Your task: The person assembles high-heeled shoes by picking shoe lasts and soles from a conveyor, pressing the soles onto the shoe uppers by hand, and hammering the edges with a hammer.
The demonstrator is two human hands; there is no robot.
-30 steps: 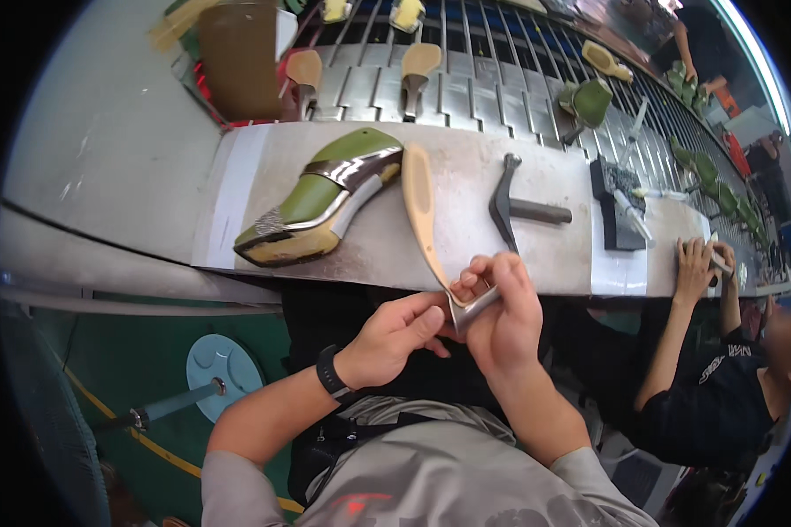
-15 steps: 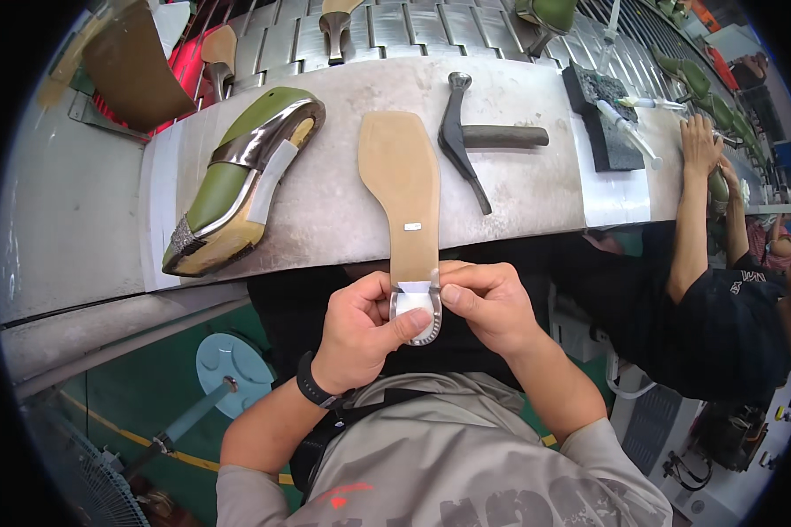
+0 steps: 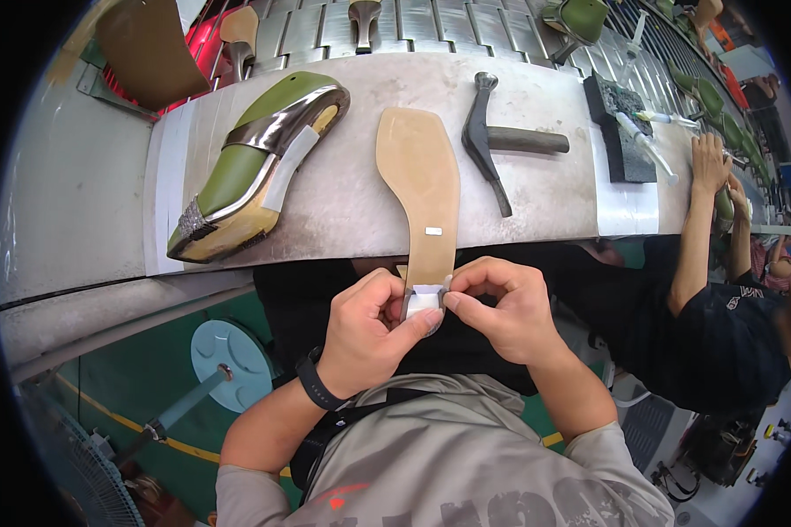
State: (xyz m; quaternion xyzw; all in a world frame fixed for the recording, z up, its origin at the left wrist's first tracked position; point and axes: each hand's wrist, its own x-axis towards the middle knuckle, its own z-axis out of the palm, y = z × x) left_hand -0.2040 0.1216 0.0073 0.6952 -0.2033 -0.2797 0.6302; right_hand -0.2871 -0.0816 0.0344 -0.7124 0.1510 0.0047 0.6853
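Observation:
A tan shoe sole (image 3: pixel 420 180) with a small white label extends from my hands over the table's near edge. Its lower end joins a grey heel piece with a white patch (image 3: pixel 424 301) on it. My left hand (image 3: pixel 359 321) is closed around this heel end, thumb pressed across the white patch. At the opposite edge, my right hand (image 3: pixel 507 309) pinches thumb against fingers; a thin pale edge shows beside the fingertips, though its exact grip is partly hidden. A green shoe (image 3: pixel 237 180) with a metallic strap and grey side strip lies on the table to the left.
A hammer (image 3: pixel 481 140) lies right of the sole on the worktable (image 3: pixel 369 198). Farther right are a dark foam block (image 3: pixel 620 132) and syringes (image 3: pixel 646 145). A slatted conveyor (image 3: pixel 448 31) carries shoe parts behind. A co-worker's arms (image 3: pixel 701 211) reach in at right.
The heel end has tilted, so its rounded metallic rim shows less. Both hands have stayed at it, with the right fingers shifted slightly along the edge. The whole view has moved a little.

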